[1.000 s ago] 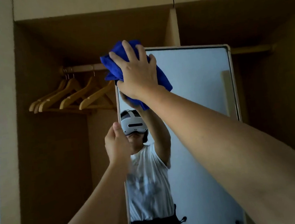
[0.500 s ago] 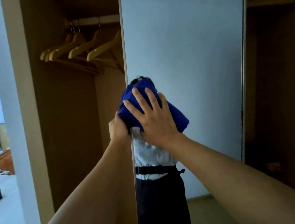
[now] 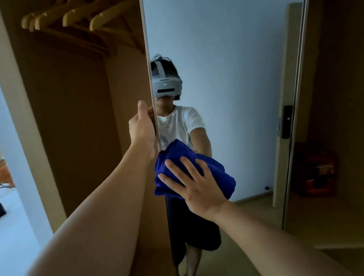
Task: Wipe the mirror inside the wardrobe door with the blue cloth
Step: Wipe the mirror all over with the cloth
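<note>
Blue terry, bunched into a thick wad, is the cloth (image 3: 194,170), and it lies flat against the mirror (image 3: 227,87) close to the glass's left edge, roughly at mid height of what the view shows. The right hand (image 3: 195,186) covers it from the near side with the palm down on the wad and the fingers (image 3: 176,172) spread, pointing up and to the left. The left hand (image 3: 142,132) sits just above and left of the cloth, wrapped around the mirror's left edge (image 3: 150,73), thumb on the near side; the other fingers go behind the panel and cannot be seen. The mirror's long axis runs vertically, and nearly all of its unwiped-looking width stretches away to the right of the cloth, toward the right frame (image 3: 299,124). So the right hand, already on the cloth, seems the one to travel, rightward or further down, while the left steadies the panel. Wooden hangers (image 3: 85,15) hang in the wardrobe to the left, well apart from both hands.
</note>
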A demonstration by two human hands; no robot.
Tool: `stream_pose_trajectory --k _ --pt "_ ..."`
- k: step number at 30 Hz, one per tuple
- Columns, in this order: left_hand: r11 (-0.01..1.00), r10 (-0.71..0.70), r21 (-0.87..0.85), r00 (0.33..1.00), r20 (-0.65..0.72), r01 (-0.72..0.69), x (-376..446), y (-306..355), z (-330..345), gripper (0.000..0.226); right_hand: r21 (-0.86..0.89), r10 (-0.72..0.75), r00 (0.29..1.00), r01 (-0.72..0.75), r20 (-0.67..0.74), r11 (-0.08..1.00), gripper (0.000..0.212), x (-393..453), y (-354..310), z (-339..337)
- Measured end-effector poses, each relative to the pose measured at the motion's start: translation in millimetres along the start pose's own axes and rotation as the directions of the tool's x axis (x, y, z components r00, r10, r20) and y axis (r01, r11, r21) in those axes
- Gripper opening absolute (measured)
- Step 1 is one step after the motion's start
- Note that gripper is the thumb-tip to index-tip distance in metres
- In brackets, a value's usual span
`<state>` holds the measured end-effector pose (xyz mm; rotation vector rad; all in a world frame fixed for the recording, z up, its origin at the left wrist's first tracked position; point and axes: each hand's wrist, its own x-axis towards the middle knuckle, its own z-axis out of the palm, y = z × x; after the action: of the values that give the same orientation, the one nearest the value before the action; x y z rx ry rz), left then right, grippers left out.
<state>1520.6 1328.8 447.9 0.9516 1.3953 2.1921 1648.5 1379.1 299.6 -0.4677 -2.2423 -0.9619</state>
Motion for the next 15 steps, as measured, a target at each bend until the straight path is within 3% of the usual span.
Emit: stream_pose_trajectory --k 5,10,15 --pt "0.999 -0.005 0.042 1.000 0.028 0.003 -4 -4 -4 0.042 0.070 -0.037 0.999 0.038 -0.013 0.997 0.056 -22 -16 3" --pt "0.993 -0.069 0.100 0.997 0.021 0.066 -16 -23 -10 0.038 0.307 0.125 0.991 -0.132 0.044 0.943 0.075 -10 -24 -15" --pt "0.979 -0.175 0.113 0.984 0.018 0.172 -37 -48 -27 0.042 0.516 0.300 0.954 -0.269 0.024 0.813 0.060 -11 -22 -30"
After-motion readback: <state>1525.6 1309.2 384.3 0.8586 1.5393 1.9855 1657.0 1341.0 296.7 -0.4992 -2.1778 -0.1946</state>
